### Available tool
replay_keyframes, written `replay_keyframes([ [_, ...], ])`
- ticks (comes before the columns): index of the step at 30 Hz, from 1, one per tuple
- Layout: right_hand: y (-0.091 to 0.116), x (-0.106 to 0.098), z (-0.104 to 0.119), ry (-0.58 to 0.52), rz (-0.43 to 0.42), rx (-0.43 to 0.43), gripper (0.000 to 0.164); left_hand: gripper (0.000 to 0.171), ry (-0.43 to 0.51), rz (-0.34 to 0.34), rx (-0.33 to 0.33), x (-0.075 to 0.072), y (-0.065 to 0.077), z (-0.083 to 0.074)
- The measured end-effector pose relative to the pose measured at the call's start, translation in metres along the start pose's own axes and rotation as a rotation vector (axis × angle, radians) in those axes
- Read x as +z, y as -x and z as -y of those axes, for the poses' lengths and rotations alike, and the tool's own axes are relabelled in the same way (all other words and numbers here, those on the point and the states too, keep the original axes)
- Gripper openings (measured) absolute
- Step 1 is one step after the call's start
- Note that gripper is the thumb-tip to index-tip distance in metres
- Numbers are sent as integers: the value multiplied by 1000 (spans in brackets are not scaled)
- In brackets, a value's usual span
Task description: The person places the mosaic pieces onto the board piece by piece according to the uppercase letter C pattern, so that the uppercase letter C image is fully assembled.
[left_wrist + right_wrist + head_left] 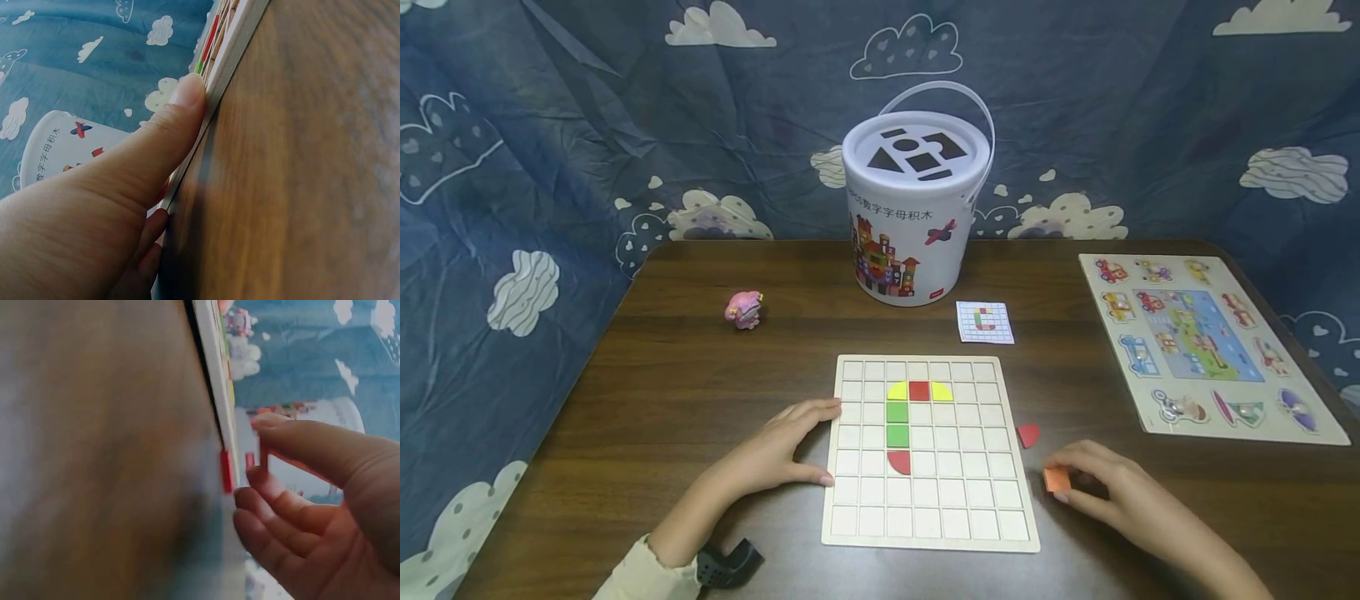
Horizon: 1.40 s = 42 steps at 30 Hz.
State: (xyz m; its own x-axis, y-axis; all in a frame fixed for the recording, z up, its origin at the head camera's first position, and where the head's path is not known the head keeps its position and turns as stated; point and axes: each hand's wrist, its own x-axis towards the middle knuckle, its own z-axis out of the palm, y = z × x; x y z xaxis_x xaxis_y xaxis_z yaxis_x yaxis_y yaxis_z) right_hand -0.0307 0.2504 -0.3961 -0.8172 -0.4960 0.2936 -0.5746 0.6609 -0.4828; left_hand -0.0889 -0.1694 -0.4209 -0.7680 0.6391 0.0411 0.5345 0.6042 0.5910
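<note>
A pale wooden grid board (955, 493) lies flat before me. On it sit two yellow quarter-round tiles (942, 392) with a red square tile (918, 391) between them, two green square tiles (897, 436) below, and a red quarter-round tile (898, 462). My left hand (782, 450) rests at the board's left edge, thumb and fingers spread and touching it. Right of the board, my right hand (1105, 485) pinches an orange square tile (1057, 480) between thumb and fingers. Another red quarter-round tile (1028, 435) lies on the table by the board's right edge.
Behind the board stands a white lidded bucket (910, 225) with a handle. A small pattern card (985, 333) lies in front of it. At the right is a picture puzzle board (1206, 333); a pink figurine (744, 309) stands at the left. A black wrist strap (726, 567) is by my left sleeve.
</note>
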Motion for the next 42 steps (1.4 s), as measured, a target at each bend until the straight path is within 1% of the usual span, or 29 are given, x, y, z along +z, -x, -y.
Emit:
replay_keyframes([
  [6, -21, 0, 14, -92, -50, -45, 37, 87, -8, -1, 14, -1, 0, -1],
  [9, -32, 5, 23, -109, -74, -30, 36, 87, -6, -1, 13, -1, 0, -1],
  [12, -42, 15, 30, -117, -89, -5, 35, 87, -5, 1, 10, -2, 0, -1],
  [16, -55, 31, 38, -165, -61, -2, 31, 87, -5, 6, 7, -2, -1, -1],
  [20, -63, 46, 45, -202, -9, -10, 26, 87, -1, 9, 2, -1, -1, -1],
  [23, -68, 55, 48, -199, 35, 1, 22, 87, -1, 11, 0, -1, -2, -1],
  [28, -74, 68, 50, -193, 91, 33, 23, 87, -2, 9, 2, -1, -3, 0],
  [33, -78, 76, 51, -157, 108, 25, 26, 87, -4, 5, 2, -1, -2, 1],
  [42, -79, 78, 50, -126, 115, 21, 20, 86, 3, 6, -8, 0, -1, 0],
])
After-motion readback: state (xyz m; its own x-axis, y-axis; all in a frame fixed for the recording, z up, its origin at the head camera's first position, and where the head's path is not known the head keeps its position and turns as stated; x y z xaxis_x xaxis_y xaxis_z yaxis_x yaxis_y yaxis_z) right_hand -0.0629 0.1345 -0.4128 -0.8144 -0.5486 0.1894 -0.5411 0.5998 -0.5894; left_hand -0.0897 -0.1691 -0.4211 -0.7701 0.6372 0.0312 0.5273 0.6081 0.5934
